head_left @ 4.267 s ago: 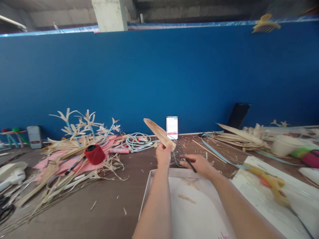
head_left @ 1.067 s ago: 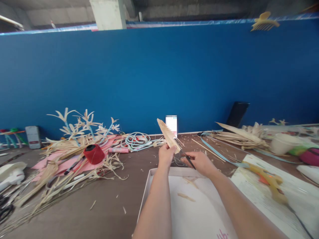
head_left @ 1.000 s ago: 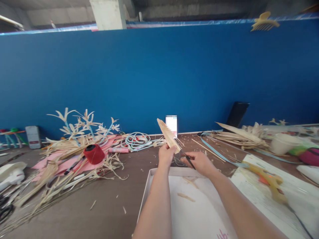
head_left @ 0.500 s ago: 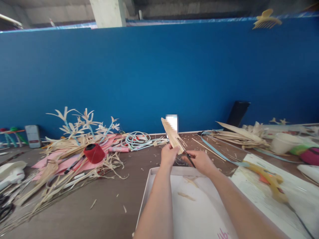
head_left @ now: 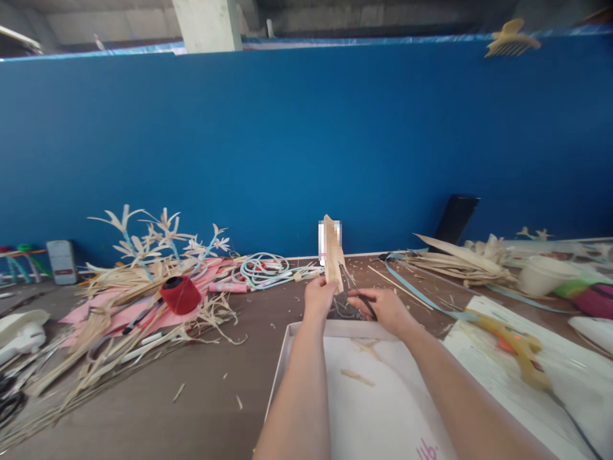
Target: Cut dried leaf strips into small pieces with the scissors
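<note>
Left hand (head_left: 320,299) pinching near end of husk strip (head_left: 334,273), beyond far rim of box (head_left: 357,329); long axis running up toward back edge of counter (head_left: 215,383). Right hand (head_left: 385,310) gripping dark-handled tool (head_left: 368,308) just right of that end.

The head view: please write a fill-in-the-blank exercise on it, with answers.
The pale strip is in the ____ hand.
The right hand holds a tool with a ____ handle.
The spool holds ____ thread.
The glue gun lies to the ____ of the white box.
Missing words: left; black; red; right.
</note>
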The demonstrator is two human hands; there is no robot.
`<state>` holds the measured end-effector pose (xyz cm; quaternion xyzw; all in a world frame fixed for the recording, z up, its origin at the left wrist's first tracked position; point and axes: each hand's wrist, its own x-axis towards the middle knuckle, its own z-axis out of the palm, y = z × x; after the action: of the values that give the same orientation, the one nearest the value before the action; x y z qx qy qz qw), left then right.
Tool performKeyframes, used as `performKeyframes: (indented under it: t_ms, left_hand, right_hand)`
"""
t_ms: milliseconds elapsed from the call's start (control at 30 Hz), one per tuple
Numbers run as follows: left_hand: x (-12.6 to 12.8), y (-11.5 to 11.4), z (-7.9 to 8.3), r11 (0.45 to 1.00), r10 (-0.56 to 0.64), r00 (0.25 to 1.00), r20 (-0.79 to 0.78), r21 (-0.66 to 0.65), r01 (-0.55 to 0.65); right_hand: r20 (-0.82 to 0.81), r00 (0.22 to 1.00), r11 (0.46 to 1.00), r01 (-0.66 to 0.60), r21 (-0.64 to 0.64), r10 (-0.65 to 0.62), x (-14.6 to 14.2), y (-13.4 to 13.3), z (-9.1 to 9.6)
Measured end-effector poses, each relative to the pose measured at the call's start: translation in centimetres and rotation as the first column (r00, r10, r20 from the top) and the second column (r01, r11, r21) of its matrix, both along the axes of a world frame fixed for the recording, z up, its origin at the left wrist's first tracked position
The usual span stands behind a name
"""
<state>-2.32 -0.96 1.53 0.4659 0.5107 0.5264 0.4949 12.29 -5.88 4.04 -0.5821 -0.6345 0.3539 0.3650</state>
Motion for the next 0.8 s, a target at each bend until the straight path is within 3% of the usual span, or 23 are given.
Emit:
performKeyframes:
  t_ms: [567,800]
  left_hand:
    - [-0.8,-0.2,0.7,0.991,-0.039,0.985,-0.168,0.116,0.059]
    - [-0.9,-0.6,1.0,0.987,-0.105,0.982,-0.155,0.106,0.122]
  right_hand:
    - [-0.061,0.998,0.999,-0.011,-0.052,0.008,0.3,-0.1,0.0]
    - [-0.174,0.985,0.998,0.002,-0.065,-0.013,0.5,0.1,-0.5]
